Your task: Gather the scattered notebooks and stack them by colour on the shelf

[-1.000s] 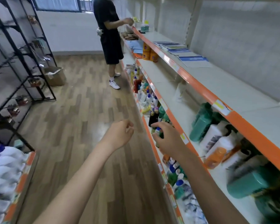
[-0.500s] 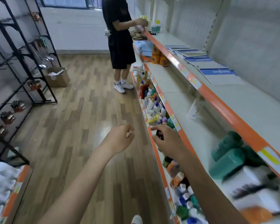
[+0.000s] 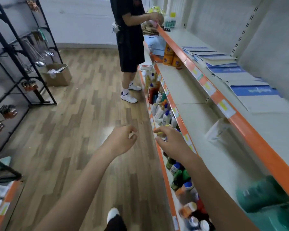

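Notebooks lie flat and scattered on the top shelf at right, overlapping; at least five, exact count unclear, most with blue covers or blue bands, one nearest white with a blue band, one pale further back. Both hands are out over the aisle, holding nothing: left hand loosely curled over the floor, right hand loosely curled with fingers apart, in front of the lower shelf edges. Neither touches a notebook; notebooks are well apart from both hands, further along and higher. Middle shelf carries two orange tubs at the far end and a white packet nearer. Bottom shelf row is packed with many bottles, too many and too blurred to count; green jugs blurred at lower right. Second person in black stands in the aisle beside the shelves at the far end, hands at the top shelf, between the camera wearer and the shelf's far end. One open cardboard box on the floor holds pale scraps, beside a black wire rack at left carrying small copper-coloured items. Another shelf with orange edge at lower left. One shoe of the wearer shows at bottom.
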